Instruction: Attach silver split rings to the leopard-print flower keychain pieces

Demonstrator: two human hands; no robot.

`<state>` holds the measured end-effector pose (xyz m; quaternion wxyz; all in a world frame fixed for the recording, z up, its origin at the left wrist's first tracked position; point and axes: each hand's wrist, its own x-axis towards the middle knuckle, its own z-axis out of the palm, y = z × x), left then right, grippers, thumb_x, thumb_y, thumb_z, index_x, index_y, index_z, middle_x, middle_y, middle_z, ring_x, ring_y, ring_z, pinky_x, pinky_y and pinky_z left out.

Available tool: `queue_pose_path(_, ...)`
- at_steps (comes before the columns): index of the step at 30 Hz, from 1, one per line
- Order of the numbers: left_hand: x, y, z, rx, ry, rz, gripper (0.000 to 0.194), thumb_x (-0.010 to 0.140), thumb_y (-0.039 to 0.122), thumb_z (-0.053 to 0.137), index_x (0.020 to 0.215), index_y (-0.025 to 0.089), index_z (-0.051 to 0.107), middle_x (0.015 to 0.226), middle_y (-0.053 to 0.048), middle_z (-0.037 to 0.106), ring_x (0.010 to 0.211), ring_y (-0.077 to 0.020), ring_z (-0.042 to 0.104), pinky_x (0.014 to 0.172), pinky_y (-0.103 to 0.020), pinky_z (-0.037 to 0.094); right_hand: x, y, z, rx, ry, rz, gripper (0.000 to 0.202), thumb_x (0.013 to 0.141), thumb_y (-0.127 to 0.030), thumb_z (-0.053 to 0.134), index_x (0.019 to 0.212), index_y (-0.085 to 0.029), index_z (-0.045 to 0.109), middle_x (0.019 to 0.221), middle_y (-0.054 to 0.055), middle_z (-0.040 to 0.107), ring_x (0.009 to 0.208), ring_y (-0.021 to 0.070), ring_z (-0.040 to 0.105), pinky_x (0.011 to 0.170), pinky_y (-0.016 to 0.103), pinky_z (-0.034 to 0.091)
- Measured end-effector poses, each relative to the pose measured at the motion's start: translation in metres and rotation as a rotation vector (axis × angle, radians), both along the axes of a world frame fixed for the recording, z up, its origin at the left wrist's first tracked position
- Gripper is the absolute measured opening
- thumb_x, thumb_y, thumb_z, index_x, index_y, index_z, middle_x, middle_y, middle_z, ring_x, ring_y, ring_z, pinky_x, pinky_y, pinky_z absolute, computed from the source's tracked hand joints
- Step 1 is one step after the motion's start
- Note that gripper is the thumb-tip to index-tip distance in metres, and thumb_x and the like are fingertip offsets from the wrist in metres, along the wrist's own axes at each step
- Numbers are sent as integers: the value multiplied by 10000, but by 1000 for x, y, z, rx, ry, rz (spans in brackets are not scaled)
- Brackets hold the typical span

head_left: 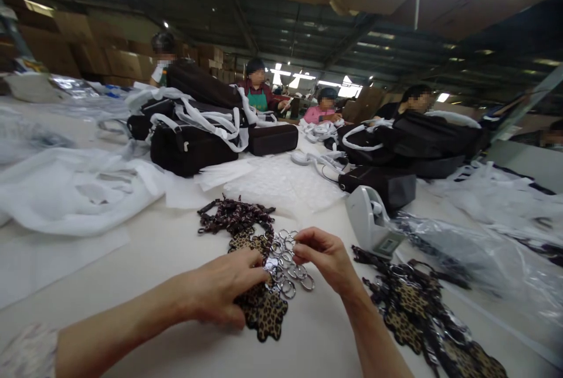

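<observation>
My left hand [226, 287] lies over a pile of leopard-print charms [266, 316], its thumb and fingers apart; some fingertips are hidden among the charms. Beside it is a cluster of silver metal rings [288, 269]. At the right edge of that cluster, my right hand [323, 255] pinches with thumb and fingers close together, apparently on one metal ring; the fingers partly cover it. Dark braided straps [235, 214] are heaped just behind the charms, one strand running down toward the rings.
On the right lie more leopard charms with dark straps [411, 302], next to a white tape dispenser [367, 220]. Dark bags [193, 146] with white-wrapped handles stand behind white foam sheets [281, 181]. Clear plastic bags [492, 261] cover the far right. Several people sit across the table.
</observation>
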<state>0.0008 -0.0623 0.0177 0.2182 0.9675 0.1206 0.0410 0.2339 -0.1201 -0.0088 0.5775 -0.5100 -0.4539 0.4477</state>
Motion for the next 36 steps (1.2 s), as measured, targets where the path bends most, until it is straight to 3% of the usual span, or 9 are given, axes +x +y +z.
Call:
queue_pose_path(7, -1, 9, -7, -78, 2, 23, 546, 655, 221, 802, 1144, 224, 559, 1171, -56, 557, 1032, -248, 521, 851, -327, 446, -4, 0, -2, -30, 5, 31, 292, 586, -365, 864, 720, -165, 697, 568, -32, 670, 509, 106, 628, 523, 215, 537)
queue_pose_path(15, -12, 11, -10, -57, -107, 60, 271, 787, 138, 574, 1049, 203, 591, 1006, -67, 626, 895, -222, 571, 790, -311, 442, -10, 1, -6, -37, 9, 91, 257, 627, -340, 851, 740, -166, 698, 588, -30, 663, 524, 113, 622, 527, 227, 541)
queue_pose_path(17, -13, 16, -11, -80, -174, 142, 223, 826, 125, 492, 996, 205, 612, 951, -53, 648, 863, -206, 582, 781, -300, 435, -12, 2, -7, -54, 11, 111, 262, 631, -347, 850, 746, -165, 700, 590, -26, 665, 520, 111, 621, 521, 222, 535)
queue_pose_path(20, -13, 25, -11, -139, -300, 380, 223, 871, 146, 418, 904, 196, 633, 842, -30, 664, 782, -180, 590, 734, -283, 422, -15, 3, -10, -74, 12, 131, 269, 632, -356, 852, 751, -164, 704, 582, -26, 660, 516, 110, 625, 517, 214, 530)
queue_pose_path(23, -13, 33, -13, -268, -429, 557, 169, 857, 208, 466, 854, 192, 634, 797, -7, 660, 762, -166, 585, 711, -270, 415, -18, 4, -13, -74, 28, 128, 269, 630, -358, 855, 750, -168, 706, 567, -34, 640, 512, 110, 626, 516, 214, 529)
queue_pose_path(27, -10, 36, -17, -570, -606, 663, 103, 764, 286, 553, 787, 186, 543, 677, 32, 565, 657, -136, 526, 599, -239, 397, -23, 3, -14, -87, 57, 150, 275, 624, -358, 859, 750, -169, 705, 555, -36, 632, 496, 106, 620, 505, 209, 522)
queue_pose_path(32, -2, 27, -17, -960, -673, 648, 165, 623, 232, 542, 706, 210, 402, 577, 76, 458, 511, -93, 444, 472, -201, 368, -35, 3, -10, -105, 89, 215, 271, 616, -335, 864, 742, -157, 702, 525, -32, 638, 474, 97, 611, 495, 194, 508)
queue_pose_path(36, 2, 18, -14, -1113, -655, 618, 192, 572, 213, 526, 689, 215, 375, 558, 91, 412, 446, -64, 358, 378, -160, 299, -45, 2, -9, -127, 123, 254, 288, 597, -336, 870, 739, -157, 696, 517, -41, 626, 468, 109, 624, 487, 205, 520)
